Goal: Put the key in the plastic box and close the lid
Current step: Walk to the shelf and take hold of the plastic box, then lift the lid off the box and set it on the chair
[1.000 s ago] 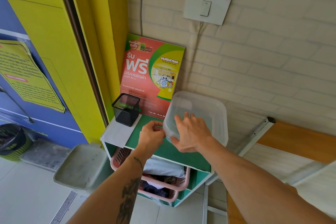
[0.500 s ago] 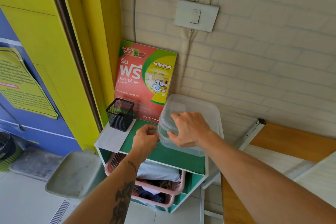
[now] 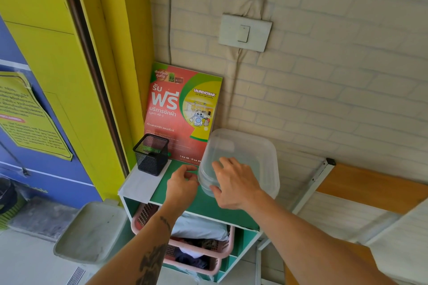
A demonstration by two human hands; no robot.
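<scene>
Only translucent rounded plastic box [image 3: 243, 152] — lidded

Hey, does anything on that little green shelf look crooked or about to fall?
Yes: the plastic box sticks out past the right edge of the green shelf top, so part of it has nothing under it. The right hand rests on it. The mesh cup stands upright.

The right hand [image 3: 234, 186] hides the plastic box's [image 3: 252, 146] near rim (the key is too concealed to make out).
</scene>
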